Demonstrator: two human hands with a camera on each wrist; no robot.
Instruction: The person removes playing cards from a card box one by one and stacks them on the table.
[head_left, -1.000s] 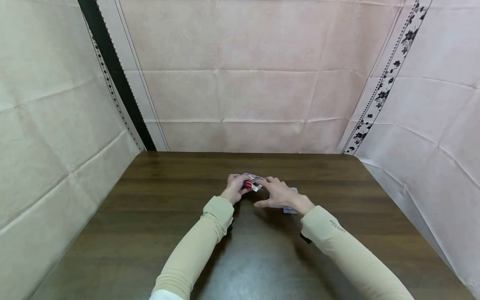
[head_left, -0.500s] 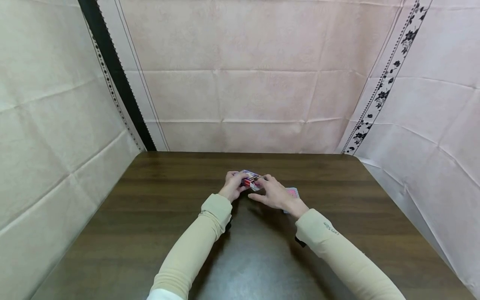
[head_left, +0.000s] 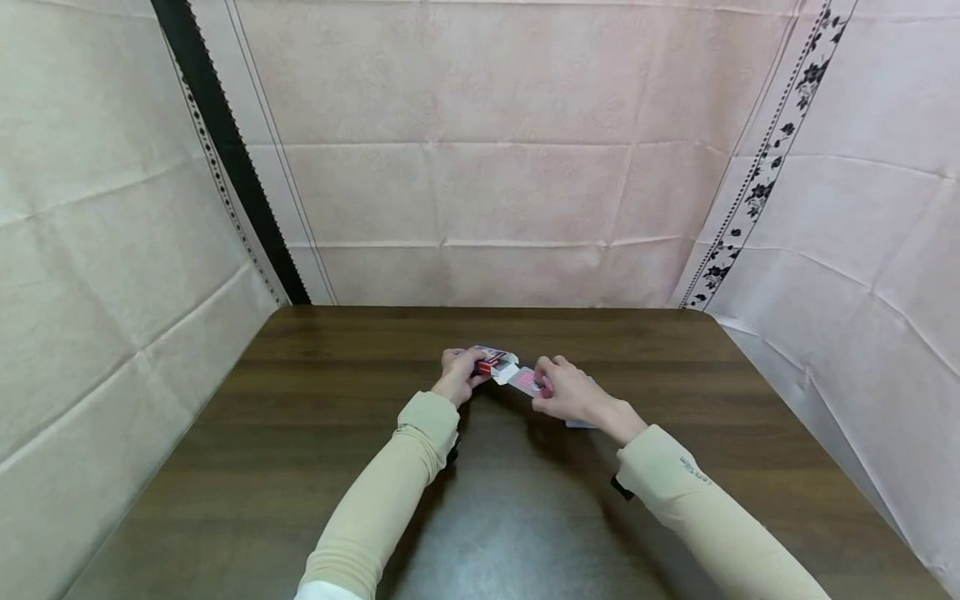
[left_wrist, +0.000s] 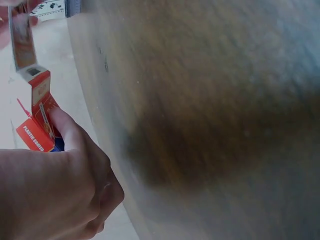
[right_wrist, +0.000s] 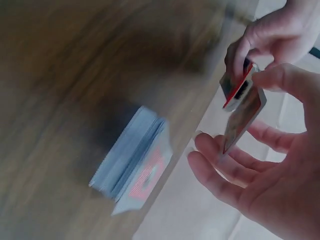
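My left hand (head_left: 459,375) grips a small red, white and blue card box (head_left: 495,362), its end flap folded out towards the right. In the left wrist view, "PLASTIC COATED" is printed on a red flap of the box (left_wrist: 36,132). My right hand (head_left: 576,395) pinches pink-backed playing cards (head_left: 525,381) lined up with the box's open end; I cannot tell whether it is one card or a thin packet. Below that hand, a deck of cards (right_wrist: 135,162) lies stacked on the table, largely hidden in the head view.
The dark brown wooden table (head_left: 480,517) extends to a straight far edge. Pale cloth sheets (head_left: 480,167) hang behind it and on both sides, with a black strip (head_left: 232,150) at the left.
My right hand has drawn back to the right from the box, and pink-backed cards now show between them. The left hand has shifted slightly left, still holding the box.
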